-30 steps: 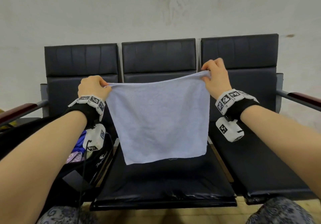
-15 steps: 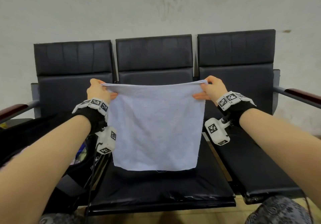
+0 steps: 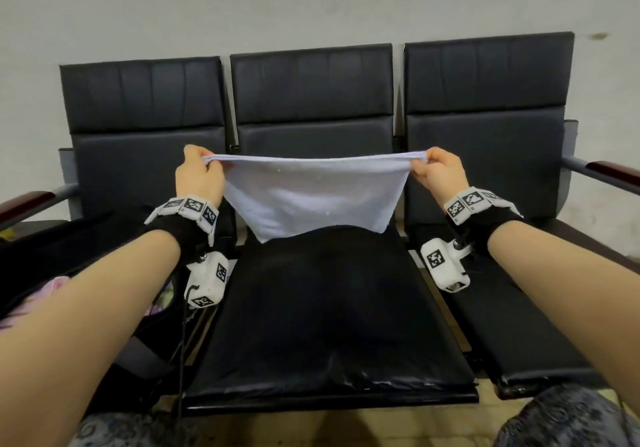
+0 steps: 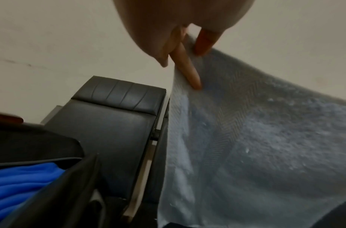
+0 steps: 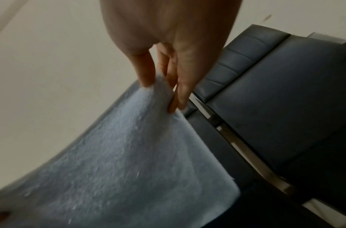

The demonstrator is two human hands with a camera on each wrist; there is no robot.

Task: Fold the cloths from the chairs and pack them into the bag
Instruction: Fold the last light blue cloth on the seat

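- Left hand point(image 3: 199, 178) pinches the upper left corner of the cloth point(image 3: 313, 197).
- Right hand point(image 3: 440, 172) pinches its upper right corner.
- Cloth hangs stretched at frame centre, above the middle chair point(image 3: 322, 325).
- Bag point(image 3: 69, 249) sits at lower left.

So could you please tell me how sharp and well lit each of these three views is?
Head view: sharp, evenly lit, chair backs bowed by the wide lens. Left wrist view: dim, the pale blue terry cloth soft with blur. Right wrist view: also dim, the right hand and cloth edge smeared.
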